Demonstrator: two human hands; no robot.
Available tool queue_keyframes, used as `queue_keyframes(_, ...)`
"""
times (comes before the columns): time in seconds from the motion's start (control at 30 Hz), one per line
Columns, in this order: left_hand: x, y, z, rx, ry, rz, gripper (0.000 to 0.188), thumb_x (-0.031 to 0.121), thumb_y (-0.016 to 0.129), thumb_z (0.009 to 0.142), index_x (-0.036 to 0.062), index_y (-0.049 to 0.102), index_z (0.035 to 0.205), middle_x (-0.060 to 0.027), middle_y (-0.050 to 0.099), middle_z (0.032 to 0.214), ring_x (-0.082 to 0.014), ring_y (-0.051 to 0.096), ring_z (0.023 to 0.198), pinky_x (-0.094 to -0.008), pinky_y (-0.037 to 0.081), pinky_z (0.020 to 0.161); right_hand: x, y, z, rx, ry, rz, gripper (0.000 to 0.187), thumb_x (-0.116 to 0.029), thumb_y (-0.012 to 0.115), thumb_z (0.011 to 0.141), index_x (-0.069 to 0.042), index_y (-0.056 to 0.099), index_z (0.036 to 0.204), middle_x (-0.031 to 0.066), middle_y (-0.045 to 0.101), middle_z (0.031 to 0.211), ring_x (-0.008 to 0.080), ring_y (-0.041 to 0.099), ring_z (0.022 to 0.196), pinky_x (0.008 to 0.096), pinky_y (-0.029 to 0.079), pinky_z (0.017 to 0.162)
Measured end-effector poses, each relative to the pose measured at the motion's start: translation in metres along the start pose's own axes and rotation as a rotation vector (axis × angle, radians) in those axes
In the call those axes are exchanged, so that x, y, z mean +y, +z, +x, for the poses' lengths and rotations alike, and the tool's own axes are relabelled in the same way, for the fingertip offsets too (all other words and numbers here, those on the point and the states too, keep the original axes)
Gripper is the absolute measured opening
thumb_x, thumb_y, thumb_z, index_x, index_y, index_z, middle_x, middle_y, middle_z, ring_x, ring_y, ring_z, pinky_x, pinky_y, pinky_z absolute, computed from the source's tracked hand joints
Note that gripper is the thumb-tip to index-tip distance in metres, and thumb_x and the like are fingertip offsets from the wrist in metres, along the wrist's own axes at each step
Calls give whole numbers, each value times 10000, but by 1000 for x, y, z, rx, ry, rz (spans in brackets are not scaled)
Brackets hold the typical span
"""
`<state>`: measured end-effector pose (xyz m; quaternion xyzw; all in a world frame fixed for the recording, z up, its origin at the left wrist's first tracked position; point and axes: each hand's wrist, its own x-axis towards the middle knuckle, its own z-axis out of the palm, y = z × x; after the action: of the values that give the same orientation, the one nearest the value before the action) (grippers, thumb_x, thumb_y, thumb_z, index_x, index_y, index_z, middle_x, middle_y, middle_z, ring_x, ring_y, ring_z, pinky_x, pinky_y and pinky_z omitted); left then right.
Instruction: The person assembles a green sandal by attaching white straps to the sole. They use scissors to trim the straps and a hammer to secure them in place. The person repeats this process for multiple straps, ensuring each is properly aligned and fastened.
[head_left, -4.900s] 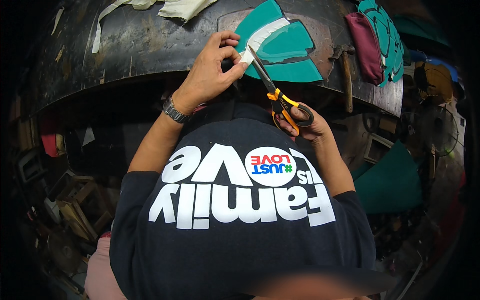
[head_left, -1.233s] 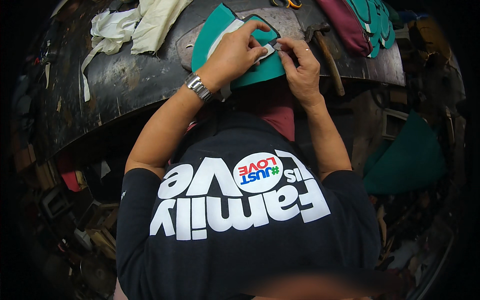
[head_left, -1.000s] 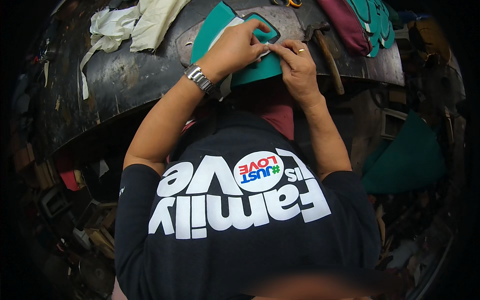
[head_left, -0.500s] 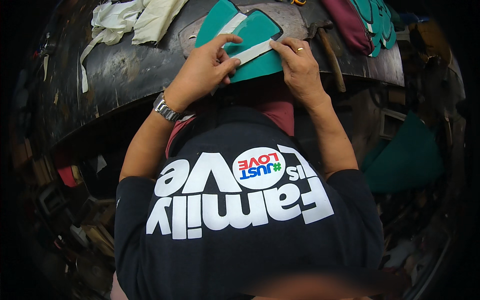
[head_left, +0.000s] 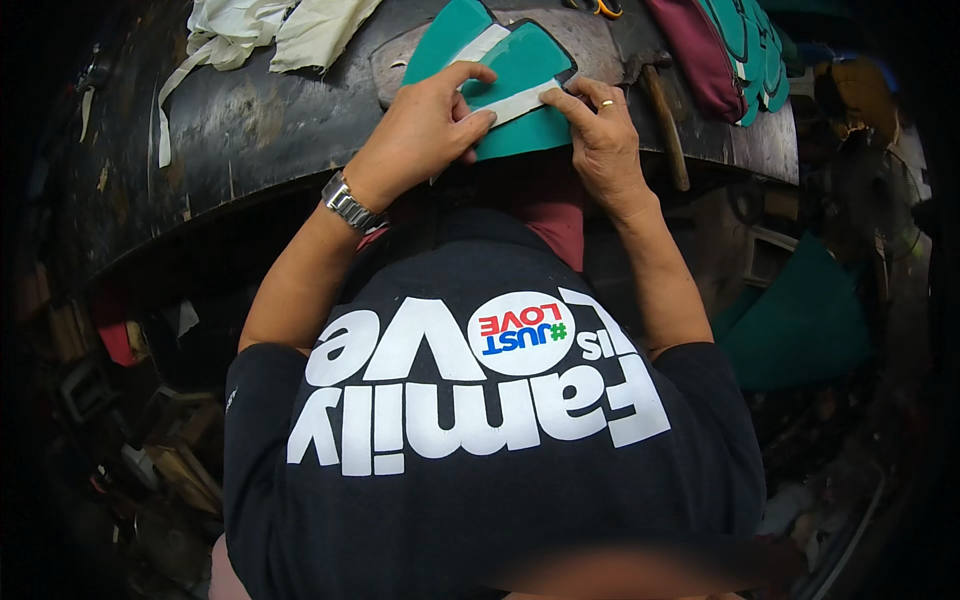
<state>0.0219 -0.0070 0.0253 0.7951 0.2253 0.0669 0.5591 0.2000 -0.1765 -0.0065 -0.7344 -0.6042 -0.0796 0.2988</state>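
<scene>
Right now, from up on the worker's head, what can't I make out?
All in the head view:
White strip: its left end, hidden by the left hand.
Teal piece: part of its left side, also behind that hand.
Scissors: the blades, cut off by the top edge.
White cloth: its far part, cut off there too.
Clutter at lower left: mostly too dark and blurred to name.

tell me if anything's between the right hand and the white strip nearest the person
Nothing visible does: the fingertips of the right hand are already at the right end of the white strip. The hammer lies off to the right, outside that contact.
</scene>
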Motion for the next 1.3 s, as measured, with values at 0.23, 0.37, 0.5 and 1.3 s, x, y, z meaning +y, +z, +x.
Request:
queue_keyframes(0.23,-2,5,-1,36,36,-22,367,123,668,950,76,586,1305,-17,603,691,-84,635,576,-243,498,538,-19,0,7,16,-118,59,307,64,651,818,-58,704,1095,141,647,1171,352,612,1138,428,501,968)
queue_keyframes(0.37,1,3,-6,59,114,27,338,124,636,925,39,607,1250,-110,666,668,-201,676,561,-336,526,591,-34,7,-3,-34,-77,91,421,-55,691,889,-74,642,1307,153,648,1234,343,596,1206,443,458,1055)
queue_keyframes(0.5,0,-6,-20,66,91,123,324,107,604,948,72,605,1270,-90,633,703,-168,656,583,-310,514,586,-35,10,-12,-76,-90,1,449,-216,671,941,-136,614,1379,132,612,1310,329,559,1274,524,381,1107)
queue_keyframes(1.3,-21,-11,-22,236,144,198,306,138,681,928,128,661,1233,-51,603,742,-127,571,663,-280,474,635,-49,14,-18,-171,-41,-96,826,-126,835,679,-298,552,1436,120,496,1425,303,454,1370,566,279,1156)
